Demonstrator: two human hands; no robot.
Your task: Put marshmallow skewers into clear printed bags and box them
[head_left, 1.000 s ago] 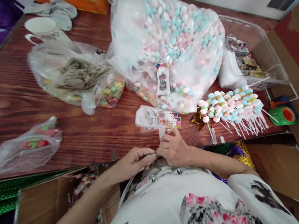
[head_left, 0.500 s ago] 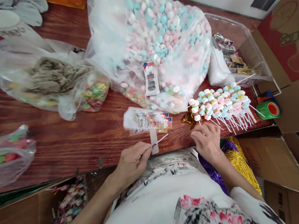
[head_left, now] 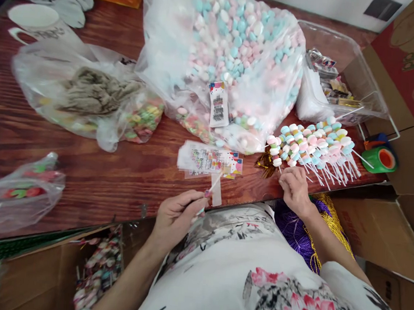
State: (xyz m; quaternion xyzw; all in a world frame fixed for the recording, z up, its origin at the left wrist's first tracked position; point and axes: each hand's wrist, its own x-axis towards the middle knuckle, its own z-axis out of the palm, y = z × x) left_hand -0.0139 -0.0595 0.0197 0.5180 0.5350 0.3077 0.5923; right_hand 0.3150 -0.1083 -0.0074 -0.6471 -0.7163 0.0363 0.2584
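Observation:
Between the fingertips of my left hand (head_left: 180,215) is a candy stick (head_left: 215,183), its white end pointing up and right over a clear strip at the table edge. Printed clear wrappers (head_left: 210,160) lie in a fanned stack just beyond it. My right hand (head_left: 295,187) is at the table edge with its fingers curled together, close to the lower end of a pile of candy skewers (head_left: 313,144) in pink, white and blue. Whether those fingers grip anything is hidden. Gold twist ties (head_left: 266,165) lie left of my right hand.
A big bag of pastel candies (head_left: 237,47) fills the back middle. Left are a bag with a brown cloth (head_left: 93,91), a mug (head_left: 34,19) and a small bag (head_left: 21,193). Right are a clear bin (head_left: 369,77) and green tape (head_left: 380,160). Below, a box (head_left: 36,275) holds wrapped candies.
My left hand has shifted left, with the stick now tilted more steeply. My right hand has drawn its fingers closer together near the skewers. The whole view has shifted slightly.

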